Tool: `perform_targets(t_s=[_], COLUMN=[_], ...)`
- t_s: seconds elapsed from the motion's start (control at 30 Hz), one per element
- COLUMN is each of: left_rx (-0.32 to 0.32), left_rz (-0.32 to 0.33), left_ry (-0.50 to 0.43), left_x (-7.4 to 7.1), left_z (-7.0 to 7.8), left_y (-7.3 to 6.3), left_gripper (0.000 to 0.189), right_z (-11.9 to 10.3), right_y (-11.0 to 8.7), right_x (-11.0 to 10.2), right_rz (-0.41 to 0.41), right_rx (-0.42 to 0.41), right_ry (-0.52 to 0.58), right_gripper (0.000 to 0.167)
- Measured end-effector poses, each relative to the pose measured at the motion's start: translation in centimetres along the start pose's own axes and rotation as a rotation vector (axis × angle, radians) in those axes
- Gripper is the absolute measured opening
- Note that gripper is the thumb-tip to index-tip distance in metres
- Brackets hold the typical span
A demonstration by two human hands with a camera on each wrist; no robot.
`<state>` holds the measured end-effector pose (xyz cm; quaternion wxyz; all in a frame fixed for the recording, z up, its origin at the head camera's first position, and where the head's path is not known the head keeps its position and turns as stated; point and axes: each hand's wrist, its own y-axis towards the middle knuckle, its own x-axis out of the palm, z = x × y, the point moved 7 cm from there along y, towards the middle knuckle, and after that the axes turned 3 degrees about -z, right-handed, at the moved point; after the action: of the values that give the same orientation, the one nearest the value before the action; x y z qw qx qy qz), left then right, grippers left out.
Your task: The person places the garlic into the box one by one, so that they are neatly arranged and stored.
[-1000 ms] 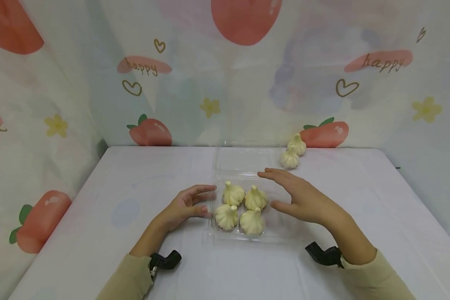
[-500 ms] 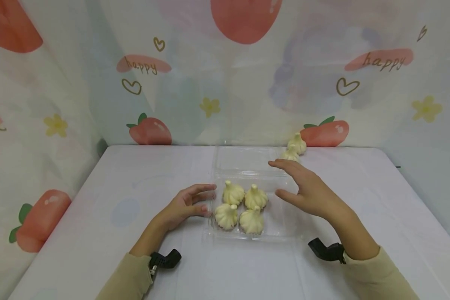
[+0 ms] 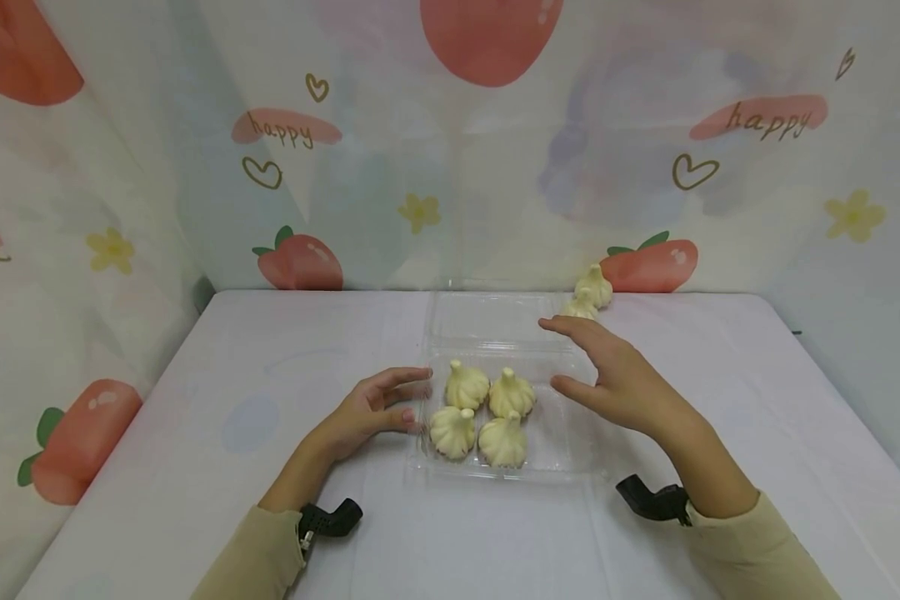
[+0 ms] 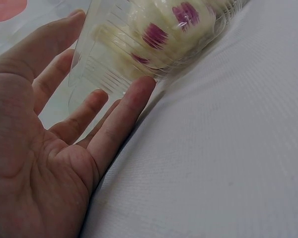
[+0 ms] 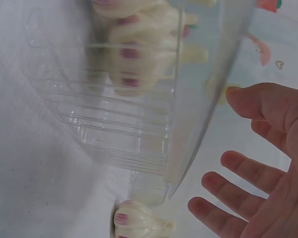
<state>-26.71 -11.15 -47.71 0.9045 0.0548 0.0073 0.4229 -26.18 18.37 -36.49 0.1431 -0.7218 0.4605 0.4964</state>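
Note:
A clear plastic clamshell box (image 3: pixel 551 442) lies unfolded on the table, its lid (image 3: pixel 498 321) toward the back. Several garlic bulbs (image 3: pixel 504 442) fill the left part of its tray. Spread fingers of my left hand (image 3: pixel 367 412) are at the tray's left wall; in the left wrist view the fingertips (image 4: pixel 145 88) touch or nearly touch the plastic, with purple-marked garlic (image 4: pixel 156 35) behind it. My right hand (image 3: pixel 618 383) hovers over the tray's right side, fingers apart, holding nothing. In the right wrist view it is apart from the box wall (image 5: pixel 124 124).
Two more garlic bulbs stand at the back right beside the lid, one (image 3: pixel 594 286) behind the other (image 3: pixel 581 307), which the right hand partly covers. A white cloth covers the table (image 3: pixel 450 542). A printed curtain (image 3: pixel 487 167) rises along its back edge.
My right hand has shifted right and slightly farther back over the tray, then stayed put. It now covers part of the nearer loose bulb. The left hand and garlic have not moved.

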Motion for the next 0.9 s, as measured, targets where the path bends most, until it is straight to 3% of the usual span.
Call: perform_targets(t_s=[0.9], left_rx=[0.005], left_rz=[-0.002], left_ry=[-0.007], left_x=[-0.16], left_z=[-0.18], left_y=[0.04], left_gripper=[0.060], right_z=[-0.15], right_y=[0.05], right_x=[0.47], right_rz=[-0.026], right_rx=[0.003], right_ry=[0.006], right_gripper=[0.065])
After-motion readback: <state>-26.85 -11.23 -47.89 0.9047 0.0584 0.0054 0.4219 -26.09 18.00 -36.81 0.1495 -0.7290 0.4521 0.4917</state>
